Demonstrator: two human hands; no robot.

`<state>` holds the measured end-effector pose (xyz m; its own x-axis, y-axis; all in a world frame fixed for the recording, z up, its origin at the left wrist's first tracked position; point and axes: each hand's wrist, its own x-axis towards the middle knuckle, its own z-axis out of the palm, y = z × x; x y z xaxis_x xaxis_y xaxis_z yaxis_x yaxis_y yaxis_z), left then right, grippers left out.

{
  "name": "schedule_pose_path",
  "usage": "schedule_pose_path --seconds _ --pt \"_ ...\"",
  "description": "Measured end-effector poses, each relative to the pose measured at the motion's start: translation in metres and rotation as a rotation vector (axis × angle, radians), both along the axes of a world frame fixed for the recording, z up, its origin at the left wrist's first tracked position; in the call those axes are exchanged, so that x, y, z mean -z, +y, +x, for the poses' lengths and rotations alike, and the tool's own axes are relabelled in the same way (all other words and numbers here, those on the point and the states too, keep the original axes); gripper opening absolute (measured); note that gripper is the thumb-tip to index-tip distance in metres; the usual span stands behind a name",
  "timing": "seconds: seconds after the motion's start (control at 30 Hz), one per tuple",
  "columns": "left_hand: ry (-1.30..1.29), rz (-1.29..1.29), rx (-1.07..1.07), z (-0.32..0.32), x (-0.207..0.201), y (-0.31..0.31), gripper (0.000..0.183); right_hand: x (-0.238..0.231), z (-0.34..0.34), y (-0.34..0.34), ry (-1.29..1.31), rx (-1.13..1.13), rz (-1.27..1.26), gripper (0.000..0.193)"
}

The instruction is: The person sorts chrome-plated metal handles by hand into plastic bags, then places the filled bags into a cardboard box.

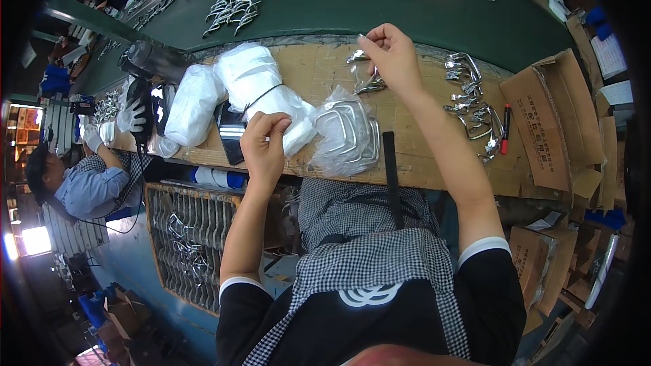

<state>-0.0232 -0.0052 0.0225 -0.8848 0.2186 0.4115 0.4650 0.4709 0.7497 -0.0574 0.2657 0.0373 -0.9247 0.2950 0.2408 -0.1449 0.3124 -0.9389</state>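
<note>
My left hand (266, 146) is pinched closed just in front of a stack of white plastic bags (251, 78) bound with a dark band. Whatever its fingertips hold is too small to make out. Farther off, my right hand (393, 61) reaches to the back of the cardboard-covered bench (420, 156), thumb and fingers together. A glint shows at those fingertips, but its kind is unclear. Curved chrome handles (369, 85) lie just below this hand. Between my hands sits a clear plastic bag (346, 132) with several bent chrome handles inside.
More chrome handles (464, 81) and a red marker (506, 129) lie at right, beside an open cardboard box (553, 118). A green belt (339, 0) carries handles behind the bench. Left are a dark phone (230, 135), a slotted crate (186, 244) and a gloved co-worker (91, 183).
</note>
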Motion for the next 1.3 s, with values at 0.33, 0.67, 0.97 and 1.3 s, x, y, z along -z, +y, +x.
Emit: schedule_pose_path --seconds 0.33,0.67,0.97,1.3 --pt "0.055 0.064 0.207 0.026 -0.033 0.039 0.009 -0.021 0.069 -0.072 0.065 -0.195 -0.601 0.011" --pt "0.31 -0.25 0.14 0.033 -0.022 0.029 0.005 0.006 0.101 -0.05 0.699 -0.266 0.768 0.012" --pt "0.214 -0.683 0.033 0.003 0.047 -0.032 0.012 0.041 0.041 -0.013 0.235 -0.279 0.632 0.024" --pt "0.167 -0.231 -0.022 -0.002 -0.002 0.003 0.008 0.048 0.028 0.044 -0.042 -0.138 0.852 0.026"
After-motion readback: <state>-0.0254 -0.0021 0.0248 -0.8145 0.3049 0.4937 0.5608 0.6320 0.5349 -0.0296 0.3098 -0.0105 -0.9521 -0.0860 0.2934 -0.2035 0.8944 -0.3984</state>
